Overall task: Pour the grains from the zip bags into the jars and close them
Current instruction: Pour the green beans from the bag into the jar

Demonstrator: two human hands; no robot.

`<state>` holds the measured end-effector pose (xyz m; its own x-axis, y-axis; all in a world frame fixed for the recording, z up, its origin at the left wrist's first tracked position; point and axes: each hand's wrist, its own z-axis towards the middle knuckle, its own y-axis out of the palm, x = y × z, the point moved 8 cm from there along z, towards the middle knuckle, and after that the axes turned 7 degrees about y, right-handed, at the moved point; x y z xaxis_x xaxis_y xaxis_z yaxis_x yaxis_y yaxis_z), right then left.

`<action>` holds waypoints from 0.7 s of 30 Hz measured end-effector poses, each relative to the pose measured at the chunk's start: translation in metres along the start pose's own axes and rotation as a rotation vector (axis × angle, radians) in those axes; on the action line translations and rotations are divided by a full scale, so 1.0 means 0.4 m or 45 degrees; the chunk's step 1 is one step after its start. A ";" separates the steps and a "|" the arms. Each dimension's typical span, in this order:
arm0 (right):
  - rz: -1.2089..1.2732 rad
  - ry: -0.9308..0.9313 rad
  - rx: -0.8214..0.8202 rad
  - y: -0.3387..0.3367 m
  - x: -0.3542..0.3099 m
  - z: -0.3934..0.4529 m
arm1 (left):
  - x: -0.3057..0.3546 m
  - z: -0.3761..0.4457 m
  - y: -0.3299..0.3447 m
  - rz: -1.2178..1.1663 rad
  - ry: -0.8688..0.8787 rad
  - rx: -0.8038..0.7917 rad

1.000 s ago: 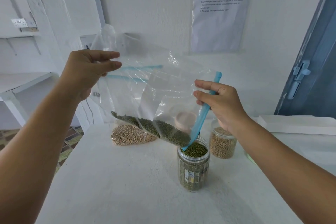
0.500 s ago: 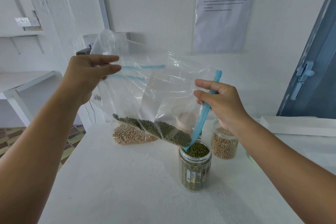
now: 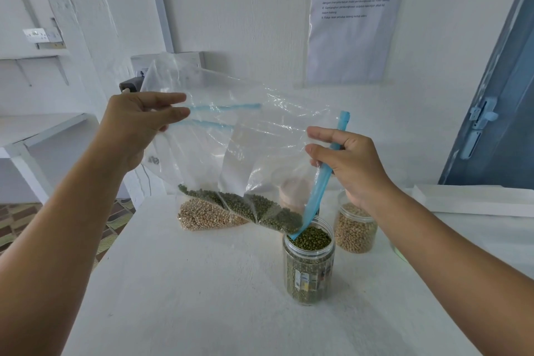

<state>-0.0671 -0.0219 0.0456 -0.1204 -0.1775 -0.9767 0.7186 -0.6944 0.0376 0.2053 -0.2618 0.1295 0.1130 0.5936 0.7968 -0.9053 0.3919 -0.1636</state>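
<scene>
- Near the table's [image 3: 173,283] middle I see an open jar [image 3: 308,269] filled to the brim with green grains.
- Above it my right hand [image 3: 351,165] pinches the zip bag [image 3: 245,153] by its blue seal, the bag's low corner at the jar's mouth.
- My left hand [image 3: 135,124] pinches the bag's raised far corner.
- Toward the far edge lie a bag of pale grains [image 3: 205,215] and a second jar [image 3: 355,225].

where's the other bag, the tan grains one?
Head view: the tan-grain bag lies on the table, left of the green-bean jar, behind the held bag.
</scene>
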 end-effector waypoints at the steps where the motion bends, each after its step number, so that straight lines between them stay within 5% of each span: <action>1: 0.000 0.001 -0.001 0.001 0.001 0.001 | -0.004 -0.004 0.000 -0.003 -0.008 0.005; 21: -0.089 -0.043 -0.056 0.037 -0.015 0.001 | -0.116 -0.088 -0.024 -0.064 -0.198 0.060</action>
<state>-0.0560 -0.0313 0.0519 -0.1939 -0.1533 -0.9690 0.7369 -0.6747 -0.0407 0.2231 -0.2683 0.0734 0.0970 0.4564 0.8845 -0.9187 0.3829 -0.0969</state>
